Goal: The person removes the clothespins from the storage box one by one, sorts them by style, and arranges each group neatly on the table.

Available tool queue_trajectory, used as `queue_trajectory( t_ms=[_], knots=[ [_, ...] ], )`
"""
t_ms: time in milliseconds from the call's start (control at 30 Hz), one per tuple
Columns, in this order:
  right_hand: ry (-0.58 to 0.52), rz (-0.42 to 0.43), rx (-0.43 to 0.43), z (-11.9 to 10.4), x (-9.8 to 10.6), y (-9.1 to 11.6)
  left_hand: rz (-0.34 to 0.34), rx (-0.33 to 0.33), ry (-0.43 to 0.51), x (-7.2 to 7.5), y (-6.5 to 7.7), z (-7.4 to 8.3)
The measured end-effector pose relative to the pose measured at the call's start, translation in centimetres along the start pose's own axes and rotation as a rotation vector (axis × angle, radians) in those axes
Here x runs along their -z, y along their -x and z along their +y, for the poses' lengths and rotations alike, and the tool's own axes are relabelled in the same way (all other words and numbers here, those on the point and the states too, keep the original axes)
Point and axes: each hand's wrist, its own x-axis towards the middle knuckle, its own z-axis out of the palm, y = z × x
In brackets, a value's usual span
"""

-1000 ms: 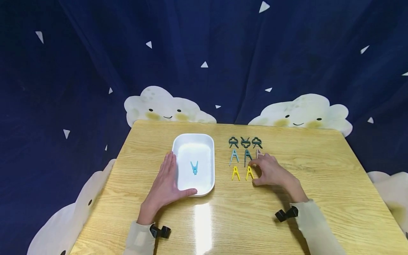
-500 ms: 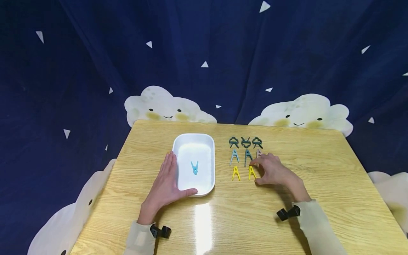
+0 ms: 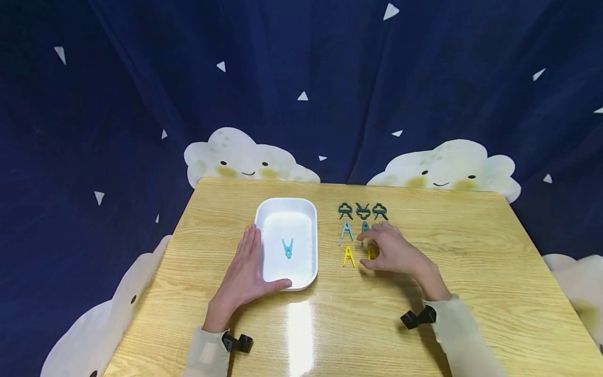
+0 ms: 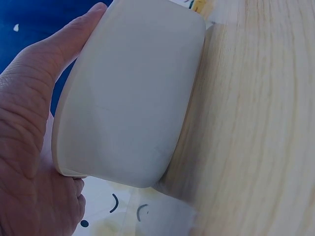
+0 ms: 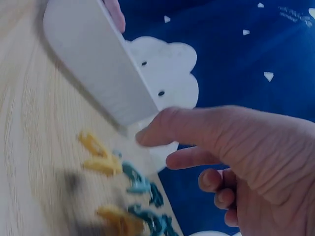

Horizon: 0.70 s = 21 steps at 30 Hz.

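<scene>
My left hand lies along the left side of the white tray, its fingers straight at the rim and its thumb across the near edge. Inside the tray is a light blue clothespin. My right hand hovers over a yellow clothespin, partly hiding it; in the right wrist view, thumb and forefinger stand apart with nothing between them. Another yellow clothespin lies to the left. Behind are a light blue clothespin and a teal clothespin; the pink one is hidden by the hand.
At the back of the group, several dark green clips form a row. Everything stands on a wooden table, with a dark blue curtain behind its far edge.
My right hand first shifts slightly right with the yellow clothespin moving along, then leaves it and comes left over it, hiding the pink clothespin. The left hand and tray stay put.
</scene>
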Motion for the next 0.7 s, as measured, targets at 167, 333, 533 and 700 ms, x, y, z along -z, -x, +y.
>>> queue_trajectory(
  t_ms=[167,333,533,700],
  knots=[
    [-0.022,0.059,0.055,-2.2,-0.3,-1.4,0.002,-0.002,-0.005,0.0,0.1,-0.1],
    [-0.058,0.074,0.107,-4.6,-1.1,-3.1,0.009,-0.008,-0.006,0.0,0.0,-0.1],
    [-0.060,0.064,0.171,-7.2,-2.5,-5.2,0.030,-0.027,0.002,-0.1,0.1,-0.1],
    [-0.049,0.004,0.217,-9.1,-3.5,-6.8,0.027,-0.025,-0.013,0.0,0.1,0.0]
  ],
)
